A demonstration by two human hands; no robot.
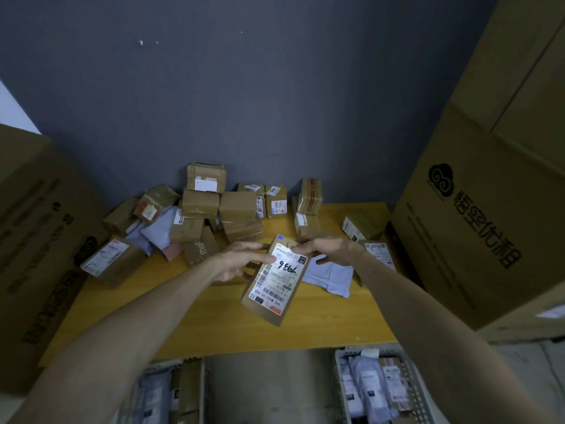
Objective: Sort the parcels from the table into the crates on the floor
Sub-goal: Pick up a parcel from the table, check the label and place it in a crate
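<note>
At the far left of the frame a big brown carton [36,240] is seen; just to its right, on the yellow table [214,325], a box with a white label [111,260] is laid flat; behind it, in the middle of the frame against the grey wall [244,87], a pile of small boxes [220,206] and soft grey bags [159,231] is heaped. At the lower left a crate [171,390] on the floor is partly seen, with parcels in it. In the middle of the frame a flat brown parcel [275,280] is held up above the table; its white label, with a number written by hand, is turned up to be read. Its left edge is gripped by the left hand [238,261], fingers curled round the side; its top corner is pinched by the right hand [327,249]. The parcel looks stiff, thin and light; it is judged easy to carry by its long edges, and the slick tape may be a bit slippery. To the right a soft grey bag [330,278] is laid on the table; at the lower right a white crate [382,390] with bags in it is seen; at the far right a tall carton [489,179] is stood.
</note>
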